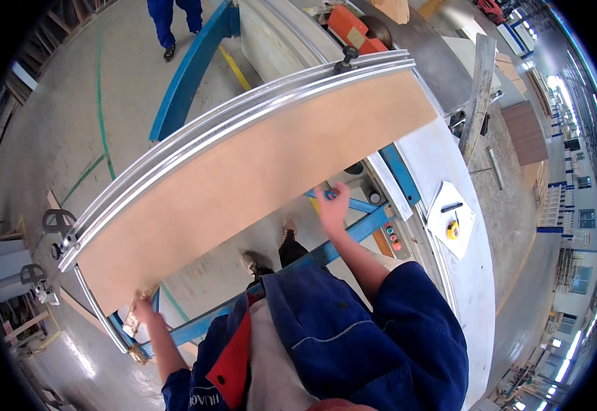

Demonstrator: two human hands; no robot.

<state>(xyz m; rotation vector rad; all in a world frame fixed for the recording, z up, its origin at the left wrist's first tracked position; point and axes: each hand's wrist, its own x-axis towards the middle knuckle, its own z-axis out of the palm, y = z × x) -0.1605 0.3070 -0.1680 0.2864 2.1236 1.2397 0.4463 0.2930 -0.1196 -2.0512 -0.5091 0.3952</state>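
A long brown board (244,181) lies slantwise across the sliding frame of a panel saw, its far edge along an aluminium fence (257,103). At the board's near left corner my left hand (148,312) has its fingers closed on the edge; the fingertips are partly hidden and a little smeared. Just off the near edge, toward the right, my right hand (333,207) has its fingers curved and apart. A blue part shows in the gap between thumb and fingers, and nothing can be seen held there.
A white sheet (441,222) with a black pen (451,207) and a yellow tape measure (453,230) rests on the pale machine table (473,301). Control buttons (392,238) sit near my right arm. A blue beam (326,253) crosses before me. Another person (168,24) stands beyond the machine.
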